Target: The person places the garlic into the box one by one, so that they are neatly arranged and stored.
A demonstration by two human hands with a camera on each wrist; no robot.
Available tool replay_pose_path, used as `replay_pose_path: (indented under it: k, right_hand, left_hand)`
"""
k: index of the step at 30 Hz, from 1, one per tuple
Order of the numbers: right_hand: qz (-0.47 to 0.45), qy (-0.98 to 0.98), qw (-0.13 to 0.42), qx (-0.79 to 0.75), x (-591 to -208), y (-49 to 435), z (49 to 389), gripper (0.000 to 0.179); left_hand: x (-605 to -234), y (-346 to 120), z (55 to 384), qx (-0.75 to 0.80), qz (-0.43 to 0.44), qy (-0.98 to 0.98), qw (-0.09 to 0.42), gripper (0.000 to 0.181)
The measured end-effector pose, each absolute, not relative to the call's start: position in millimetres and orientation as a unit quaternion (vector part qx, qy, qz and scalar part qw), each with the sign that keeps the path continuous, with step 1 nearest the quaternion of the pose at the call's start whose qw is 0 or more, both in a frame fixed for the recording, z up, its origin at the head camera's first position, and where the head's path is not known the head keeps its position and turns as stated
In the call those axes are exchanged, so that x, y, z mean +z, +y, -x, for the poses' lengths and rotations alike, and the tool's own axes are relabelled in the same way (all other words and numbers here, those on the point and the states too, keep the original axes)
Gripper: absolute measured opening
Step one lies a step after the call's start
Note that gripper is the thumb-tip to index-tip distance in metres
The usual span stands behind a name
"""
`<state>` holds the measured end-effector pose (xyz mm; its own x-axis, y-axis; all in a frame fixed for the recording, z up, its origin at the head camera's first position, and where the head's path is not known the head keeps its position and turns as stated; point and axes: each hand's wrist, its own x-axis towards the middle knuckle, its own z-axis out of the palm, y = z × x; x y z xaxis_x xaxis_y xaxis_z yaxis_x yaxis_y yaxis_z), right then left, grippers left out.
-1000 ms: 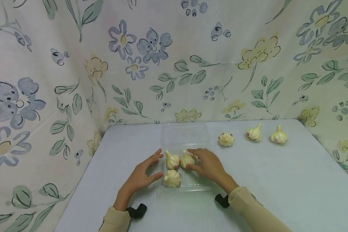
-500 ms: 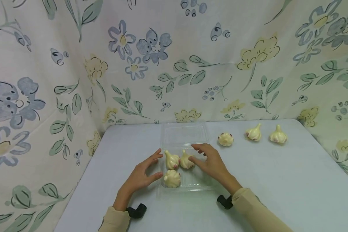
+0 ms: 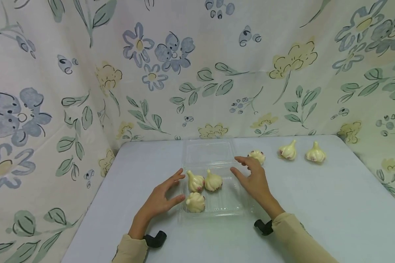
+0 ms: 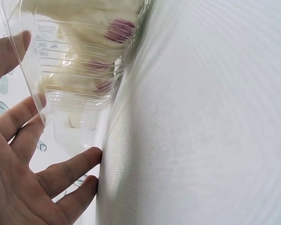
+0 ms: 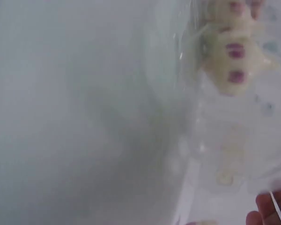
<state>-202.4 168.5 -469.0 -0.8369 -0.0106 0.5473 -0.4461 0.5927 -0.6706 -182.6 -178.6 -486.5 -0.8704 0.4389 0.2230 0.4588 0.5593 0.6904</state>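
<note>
A clear plastic clamshell container point(image 3: 224, 212) lies open on the table, its lid point(image 3: 210, 152) folded back away from me. Three garlic bulbs sit inside: one at back left point(image 3: 195, 182), one beside it point(image 3: 213, 181), and one at front left point(image 3: 195, 202). My left hand point(image 3: 159, 201) rests at the container's left side with fingers spread; the left wrist view shows fingertips point(image 4: 41, 101) at the clear rim. Above the container's right edge, my right hand point(image 3: 254, 180) holds nothing, its thumb and fingers apart. Its fingertips overlap a garlic bulb point(image 3: 257, 155) in the head view.
Two more garlic bulbs, one point(image 3: 288, 150) and another point(image 3: 316, 153), lie at the back right of the white table point(image 3: 316, 204). A floral curtain point(image 3: 197, 73) hangs behind the table and along both sides.
My right hand has left the bulb at back right in the container and moved right and away from me, towards the nearest loose bulb. The left hand has stayed in place.
</note>
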Motion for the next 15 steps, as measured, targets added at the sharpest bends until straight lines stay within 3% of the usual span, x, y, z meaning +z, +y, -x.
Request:
replay_pose_path:
  k: [9,15]
  right_hand:
    - [-0.054,-0.842,0.295,0.448,-477,207,210,0.037]
    - [0.016,-0.849,0.276,0.450,-480,231,209,0.037]
  left_hand:
    - [-487,-179,183,-0.393,0.255,-0.883,0.012,0.067]
    - [-488,-179,183,-0.391,0.254,-0.884,0.013,0.067]
